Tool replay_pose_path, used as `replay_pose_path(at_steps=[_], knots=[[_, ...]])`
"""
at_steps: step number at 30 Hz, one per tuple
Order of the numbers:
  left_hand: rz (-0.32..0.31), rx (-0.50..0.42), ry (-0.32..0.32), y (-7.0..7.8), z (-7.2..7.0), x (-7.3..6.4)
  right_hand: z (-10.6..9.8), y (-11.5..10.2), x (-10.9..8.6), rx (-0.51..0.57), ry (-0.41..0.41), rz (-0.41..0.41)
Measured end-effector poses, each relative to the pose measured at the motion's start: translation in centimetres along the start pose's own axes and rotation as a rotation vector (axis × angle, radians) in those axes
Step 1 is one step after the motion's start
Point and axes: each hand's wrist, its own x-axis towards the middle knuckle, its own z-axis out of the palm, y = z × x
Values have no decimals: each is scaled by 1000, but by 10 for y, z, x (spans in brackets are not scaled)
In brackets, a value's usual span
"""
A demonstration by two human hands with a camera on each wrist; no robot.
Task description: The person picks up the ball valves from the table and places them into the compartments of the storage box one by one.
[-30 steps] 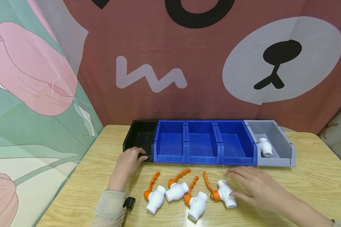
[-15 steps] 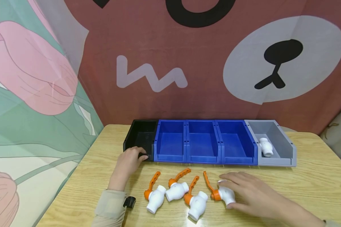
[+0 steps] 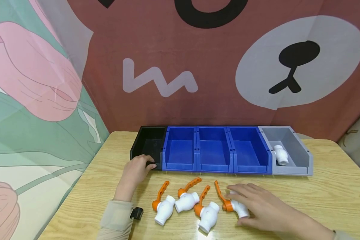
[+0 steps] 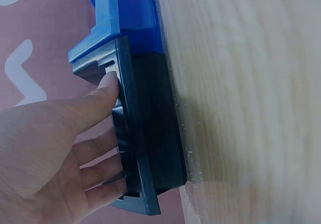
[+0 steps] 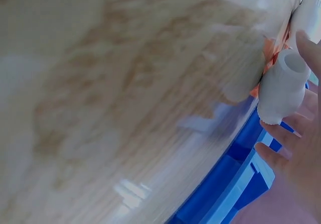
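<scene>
My left hand [image 3: 137, 170] grips the front lip of a black bin [image 4: 143, 128], thumb and fingers along its edge in the left wrist view. My right hand [image 3: 262, 208] reaches over the rightmost white ball valve [image 3: 240, 209], whose orange handle [image 3: 219, 191] points away from me. Its fingers arch loosely above the valve, the thumb near the valve's closer end. In the right wrist view the white valve body [image 5: 283, 86] lies between thumb and fingers. To the left, more ball valves with orange handles lie on the table: one [image 3: 209, 217], another [image 3: 187, 202] and a third [image 3: 165, 210].
A row of blue bins [image 3: 214, 168] runs right from the black bin, ending at a grey bin [image 3: 300, 170]. A white valve body [image 3: 280, 155] lies in the grey bin, no handle showing. The wooden table [image 3: 333, 193] meets a printed cloth [image 3: 168, 110] behind.
My right hand has moved left and slightly toward me, over the rightmost ball valve, covering more of it. The left hand stays on the black bin; the valves keep their places.
</scene>
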Motion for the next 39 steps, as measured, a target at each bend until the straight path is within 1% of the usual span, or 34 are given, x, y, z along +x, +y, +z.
replay_pose_path(at_steps=[3,7,10,13,19,22,30,34,39], knots=[[-2,1,1,0,0,1,2,1,1,9,-5,-16],[-6,2,-3,0,0,0,3,2,3,10,8,-49],[-10,2,-7,0,0,0,4,2,4,7,0,-55],[-9,1,-5,0,0,1,3,2,5,7,-19,-51],[-8,1,-6,0,0,1,1,1,8,7,-85,-19],[-10,-2,-6,0,0,1,0,0,10,3,-101,-14],[-10,-4,-2,0,0,0,-2,0,14,5,-91,-56],[-9,-6,-2,0,1,0,-5,1,15,18,-106,-61],[-5,-5,2,0,0,0,-8,1,16,14,-81,-70]])
